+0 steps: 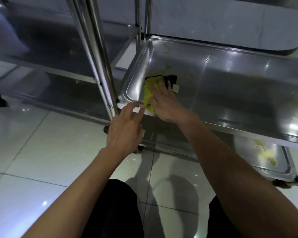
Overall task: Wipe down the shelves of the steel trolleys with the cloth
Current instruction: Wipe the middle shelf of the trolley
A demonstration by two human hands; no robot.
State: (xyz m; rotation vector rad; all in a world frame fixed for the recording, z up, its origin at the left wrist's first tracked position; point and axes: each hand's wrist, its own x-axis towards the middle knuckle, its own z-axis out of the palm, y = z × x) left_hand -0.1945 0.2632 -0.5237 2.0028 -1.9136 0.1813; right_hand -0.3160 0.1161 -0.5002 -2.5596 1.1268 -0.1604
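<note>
Fingers of the right hand [163,102] lie flat and spread on the yellow cloth [149,93], pressing it onto the steel shelf [230,86] near its left corner. That arm reaches out straight. The left hand [126,129] hovers by the shelf edge, fingers loose, holding nothing.

Single head-worn wide-angle view, looking forward and steeply down from above a crouched or seated stance. Close to middle shelf [230,86] of steel trolley, near corner centred. Forearms entering from bottom edge, tiled floor [41,160] filling lower left.
</note>
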